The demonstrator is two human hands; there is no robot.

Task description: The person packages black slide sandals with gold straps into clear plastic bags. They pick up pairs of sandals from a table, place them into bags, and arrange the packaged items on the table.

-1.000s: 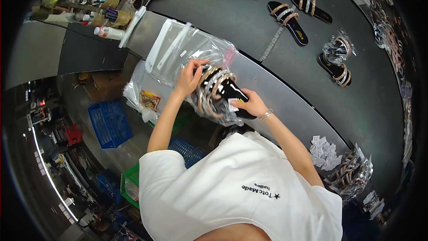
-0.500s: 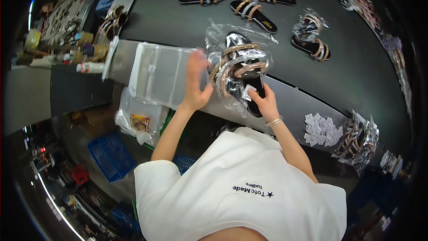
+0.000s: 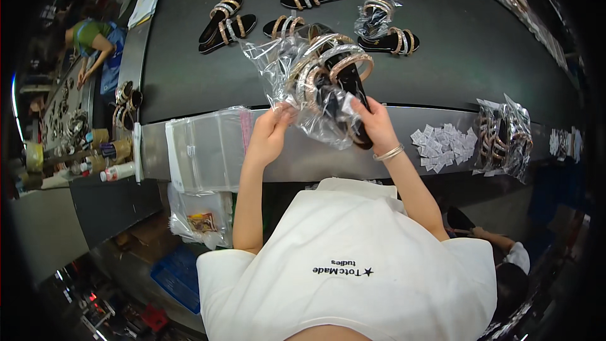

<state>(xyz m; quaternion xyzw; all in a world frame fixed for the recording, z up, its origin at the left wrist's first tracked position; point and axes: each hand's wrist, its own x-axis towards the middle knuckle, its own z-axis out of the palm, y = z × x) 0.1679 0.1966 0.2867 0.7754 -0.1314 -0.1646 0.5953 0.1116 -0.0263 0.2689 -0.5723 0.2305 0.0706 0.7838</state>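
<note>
My right hand (image 3: 374, 125) grips the heel end of a pair of black sandals (image 3: 338, 88) with sparkly gold and silver straps. The pair sits partly inside a clear plastic bag (image 3: 291, 72). My left hand (image 3: 273, 127) pinches the lower edge of that bag at its left side. Both hands are held over the grey metal edge (image 3: 297, 158) of a dark conveyor belt (image 3: 189, 69). A silver bracelet is on my right wrist.
A stack of clear bags (image 3: 208, 148) lies left of my hands. Several loose sandals (image 3: 227, 19) and one bagged sandal (image 3: 375, 16) lie on the belt. Small white packets (image 3: 445, 142) and bagged sandals (image 3: 505, 136) are at right. Another person (image 3: 88, 38) works at far left.
The sandals and bag have risen toward the belt, and my left hand dropped from the bag's upper side to pinch its lower edge. The view has swung toward the belt.
</note>
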